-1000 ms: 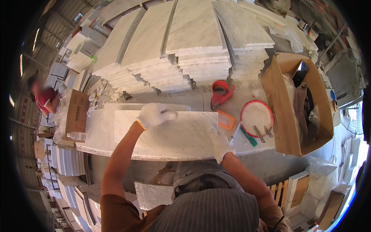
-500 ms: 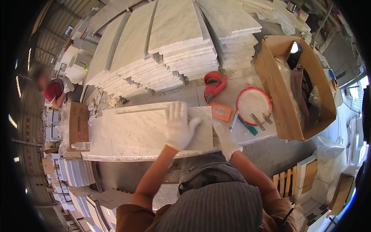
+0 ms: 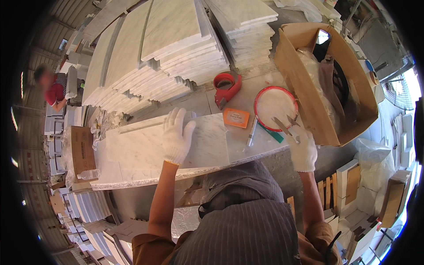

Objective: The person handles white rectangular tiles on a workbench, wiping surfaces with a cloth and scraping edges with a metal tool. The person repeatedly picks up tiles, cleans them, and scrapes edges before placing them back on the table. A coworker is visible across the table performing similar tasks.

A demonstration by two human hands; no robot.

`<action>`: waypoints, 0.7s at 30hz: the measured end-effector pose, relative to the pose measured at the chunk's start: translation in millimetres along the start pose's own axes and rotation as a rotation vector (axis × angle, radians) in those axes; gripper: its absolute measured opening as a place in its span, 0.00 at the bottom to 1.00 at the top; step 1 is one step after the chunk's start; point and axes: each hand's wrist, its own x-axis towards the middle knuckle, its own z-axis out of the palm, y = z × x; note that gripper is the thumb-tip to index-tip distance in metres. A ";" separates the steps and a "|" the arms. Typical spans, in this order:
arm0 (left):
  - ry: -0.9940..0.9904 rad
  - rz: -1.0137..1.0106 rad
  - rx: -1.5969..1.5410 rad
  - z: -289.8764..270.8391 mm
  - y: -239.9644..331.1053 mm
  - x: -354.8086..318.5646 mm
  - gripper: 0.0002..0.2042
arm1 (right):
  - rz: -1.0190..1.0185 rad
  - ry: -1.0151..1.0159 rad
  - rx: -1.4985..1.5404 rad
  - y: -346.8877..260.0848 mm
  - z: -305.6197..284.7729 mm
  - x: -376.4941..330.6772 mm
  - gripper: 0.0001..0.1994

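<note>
Pressing flat, fingers spread, the left hand (image 3: 176, 138) rests on the marble slab (image 3: 145, 150), whose long axis runs sideways beneath it; the right hand (image 3: 301, 149) closes on scissors (image 3: 285, 127).

Stacks of pale grey-veined marble tiles (image 3: 176, 48) fill the far side of the worktop (image 3: 260, 92), stepped like stairs at their near edges. Just in front of them lies a red plastic tape dispenser (image 3: 227, 86). A small orange card packet (image 3: 235, 118) sits nearer, with a grey marker pen (image 3: 251, 131) beside it. An open brown cardboard box (image 3: 327, 84) holding dark bundled stuff stands to the right. At the left end lies a flat brown cardboard piece (image 3: 82, 149). Far left, a person in a red top (image 3: 56, 90) works among more tile stacks.
</note>
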 end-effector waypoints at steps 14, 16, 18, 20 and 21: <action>0.111 0.080 0.142 8.4 -9.7 -0.3 0.16 | 0.211 -0.170 -0.058 1.8 39.5 17.1 0.22; 0.099 0.078 0.147 6.8 -7.4 0.7 0.16 | 0.240 -0.154 -0.007 5.2 43.1 17.0 0.21; 0.084 0.072 0.140 4.0 -6.6 1.5 0.16 | 0.251 -0.166 -0.001 -2.4 39.5 18.5 0.20; 0.068 0.067 0.119 1.5 -4.6 2.9 0.17 | 0.218 -0.142 0.015 -7.6 34.5 18.5 0.20; 0.058 0.057 0.113 0.0 -3.5 3.1 0.17 | 0.179 -0.112 0.029 -8.8 32.7 18.1 0.20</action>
